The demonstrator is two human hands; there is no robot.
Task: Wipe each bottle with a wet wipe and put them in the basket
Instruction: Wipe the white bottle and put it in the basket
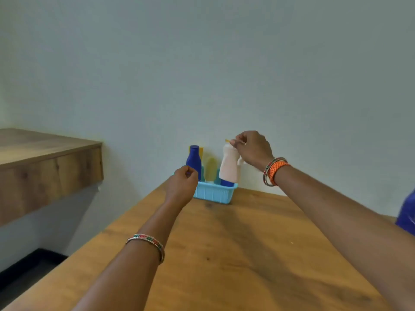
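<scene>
Pale wall (224,63) filled the background of the head view; a wooden tabletop (235,254) ran up to it, with a second wood-fronted counter (45,164) at left.

Light-blue basket (215,193) stood at the tabletop's far edge, near the wall. A dark blue bottle (194,161) stood upright in it, with yellowish bottles (210,168) behind. Over the basket's right end, a blue-based bottle (226,182) was draped in a white wet wipe (229,166), base at or just inside the rim; contact could not be resolved.

Right hand (252,148): fingers pinched the top of the wipe-covered bottle, where a yellow tip showed. Left hand (183,185): fingers loosely curled in front of the dark blue bottle, apparently holding nothing.

Judgement: step in hand was seating the wiped bottle. Best lowered straight down, clear of its neighbours, and steadied upright; the wipe should be lifted off only afterwards.

No brand or label text was legible; bottles were too small and blurred.
</scene>
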